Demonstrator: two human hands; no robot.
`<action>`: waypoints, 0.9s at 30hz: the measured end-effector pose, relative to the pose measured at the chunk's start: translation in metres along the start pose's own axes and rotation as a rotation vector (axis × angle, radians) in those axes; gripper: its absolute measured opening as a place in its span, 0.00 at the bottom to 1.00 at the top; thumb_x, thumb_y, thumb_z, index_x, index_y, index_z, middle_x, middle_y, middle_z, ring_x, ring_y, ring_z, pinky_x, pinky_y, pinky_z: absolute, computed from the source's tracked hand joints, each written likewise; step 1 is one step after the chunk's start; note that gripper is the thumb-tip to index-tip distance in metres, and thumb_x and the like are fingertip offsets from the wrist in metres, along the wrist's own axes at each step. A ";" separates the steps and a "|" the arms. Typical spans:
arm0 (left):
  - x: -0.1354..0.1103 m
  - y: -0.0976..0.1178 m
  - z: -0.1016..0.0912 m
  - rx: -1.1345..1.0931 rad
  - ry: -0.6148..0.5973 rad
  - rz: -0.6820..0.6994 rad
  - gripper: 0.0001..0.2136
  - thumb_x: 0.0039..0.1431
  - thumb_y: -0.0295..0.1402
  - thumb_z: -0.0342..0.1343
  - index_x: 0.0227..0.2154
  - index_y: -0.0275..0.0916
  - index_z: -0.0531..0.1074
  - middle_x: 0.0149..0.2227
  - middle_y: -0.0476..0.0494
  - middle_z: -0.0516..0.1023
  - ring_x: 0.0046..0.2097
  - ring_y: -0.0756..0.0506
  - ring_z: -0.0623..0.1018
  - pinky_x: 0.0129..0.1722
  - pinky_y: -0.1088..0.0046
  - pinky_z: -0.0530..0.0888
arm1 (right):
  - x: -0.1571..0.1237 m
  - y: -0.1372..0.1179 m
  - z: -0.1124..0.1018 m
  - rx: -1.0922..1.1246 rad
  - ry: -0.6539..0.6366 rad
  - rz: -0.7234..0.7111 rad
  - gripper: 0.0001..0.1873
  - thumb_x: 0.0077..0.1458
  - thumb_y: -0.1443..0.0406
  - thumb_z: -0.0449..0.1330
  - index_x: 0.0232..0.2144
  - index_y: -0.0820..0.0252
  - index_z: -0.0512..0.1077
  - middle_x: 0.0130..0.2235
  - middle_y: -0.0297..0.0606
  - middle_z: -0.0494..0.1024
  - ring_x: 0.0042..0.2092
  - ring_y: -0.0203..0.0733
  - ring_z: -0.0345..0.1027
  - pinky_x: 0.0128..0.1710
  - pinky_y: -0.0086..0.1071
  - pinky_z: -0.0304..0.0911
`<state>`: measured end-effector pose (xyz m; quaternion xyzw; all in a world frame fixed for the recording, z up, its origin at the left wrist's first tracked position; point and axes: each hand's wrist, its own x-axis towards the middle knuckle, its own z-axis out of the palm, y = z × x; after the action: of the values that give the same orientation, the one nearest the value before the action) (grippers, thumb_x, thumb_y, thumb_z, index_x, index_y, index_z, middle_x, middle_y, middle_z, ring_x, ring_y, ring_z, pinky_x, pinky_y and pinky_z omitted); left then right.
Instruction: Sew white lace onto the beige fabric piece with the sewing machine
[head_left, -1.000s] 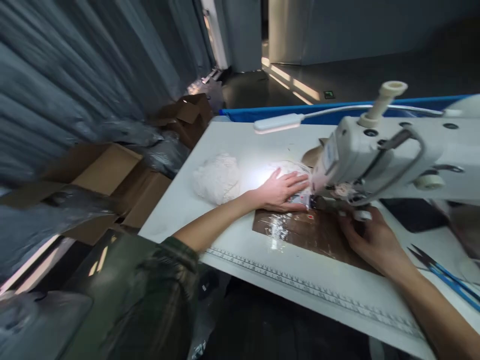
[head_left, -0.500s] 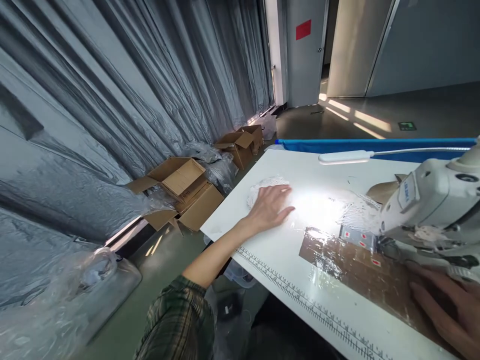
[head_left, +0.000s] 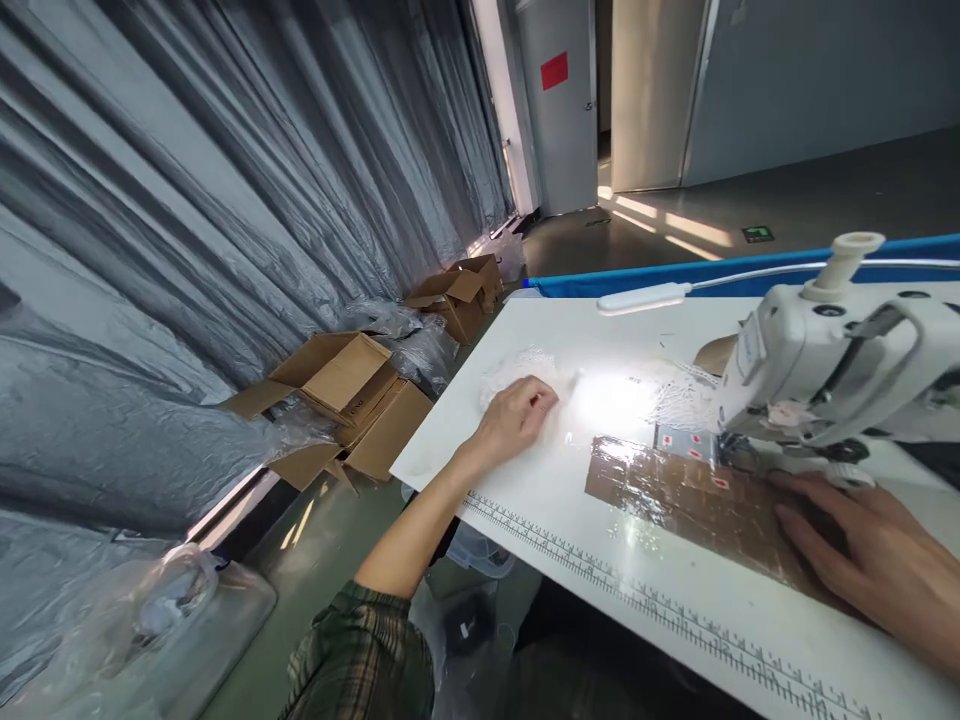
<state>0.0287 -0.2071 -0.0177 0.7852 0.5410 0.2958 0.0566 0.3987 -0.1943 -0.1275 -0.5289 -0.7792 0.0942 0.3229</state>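
Observation:
My left hand (head_left: 517,415) is closed, its thumb and fingers pinched together over the white table. Whatever the fingertips hold, if anything, is lost in the glare. Just behind that hand lies a pile of white lace (head_left: 517,368). More white lace (head_left: 682,393) runs across the bright spot up to the white sewing machine (head_left: 795,350). My right hand (head_left: 855,530) rests beside the machine with thumb and fingers apart. Its fingertips touch the brown taped sheet (head_left: 667,490) on the table, and I see nothing held in it.
A white lamp (head_left: 645,298) lights the table (head_left: 487,470), which has a printed ruler (head_left: 585,562) along its front edge. Blue fabric (head_left: 637,280) borders the far side. Cardboard boxes (head_left: 345,375) and plastic bags stand on the floor at left, below a grey curtain (head_left: 247,200).
My left hand has gone from spread fingers to a closed pinch, in nearly the same place over the table. The view has turned right, showing more of the machine and my right hand.

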 end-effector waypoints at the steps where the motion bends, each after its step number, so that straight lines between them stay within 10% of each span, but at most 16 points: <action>1: 0.002 0.009 0.006 -0.053 -0.090 0.055 0.11 0.71 0.36 0.45 0.38 0.38 0.69 0.38 0.45 0.76 0.38 0.49 0.75 0.38 0.71 0.72 | 0.000 -0.002 -0.001 -0.003 -0.039 -0.017 0.16 0.55 0.52 0.54 0.42 0.46 0.74 0.37 0.50 0.76 0.38 0.58 0.72 0.37 0.49 0.67; 5: 0.014 0.032 0.035 -0.134 -0.312 0.213 0.09 0.70 0.36 0.48 0.46 0.38 0.69 0.43 0.44 0.77 0.38 0.49 0.76 0.38 0.72 0.72 | -0.001 -0.014 -0.008 -0.045 -0.100 -0.014 0.17 0.60 0.58 0.52 0.48 0.54 0.72 0.42 0.53 0.74 0.45 0.58 0.70 0.44 0.49 0.65; 14: 0.031 0.027 0.084 -0.072 -0.324 0.144 0.09 0.65 0.36 0.56 0.30 0.37 0.71 0.33 0.47 0.72 0.36 0.47 0.72 0.36 0.70 0.68 | 0.002 -0.026 -0.014 -0.066 -0.123 -0.013 0.21 0.61 0.59 0.49 0.49 0.62 0.73 0.45 0.51 0.72 0.48 0.54 0.69 0.45 0.46 0.68; 19: 0.023 0.034 0.084 -0.040 -0.229 0.245 0.10 0.66 0.35 0.54 0.30 0.36 0.70 0.32 0.48 0.74 0.34 0.48 0.72 0.41 0.65 0.69 | 0.005 -0.036 -0.022 0.080 -0.099 0.000 0.18 0.62 0.60 0.50 0.45 0.58 0.76 0.45 0.48 0.75 0.45 0.51 0.71 0.43 0.46 0.69; 27: -0.004 0.097 0.060 -0.614 -0.429 0.236 0.06 0.65 0.35 0.54 0.39 0.37 0.70 0.36 0.45 0.77 0.35 0.50 0.76 0.34 0.75 0.73 | 0.005 -0.086 -0.042 0.726 -0.399 -0.140 0.33 0.57 0.54 0.62 0.62 0.54 0.63 0.61 0.45 0.67 0.62 0.52 0.60 0.60 0.48 0.59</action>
<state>0.1386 -0.2365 -0.0285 0.8326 0.3092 0.2774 0.3663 0.3571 -0.2344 -0.0512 -0.2982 -0.7767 0.4411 0.3365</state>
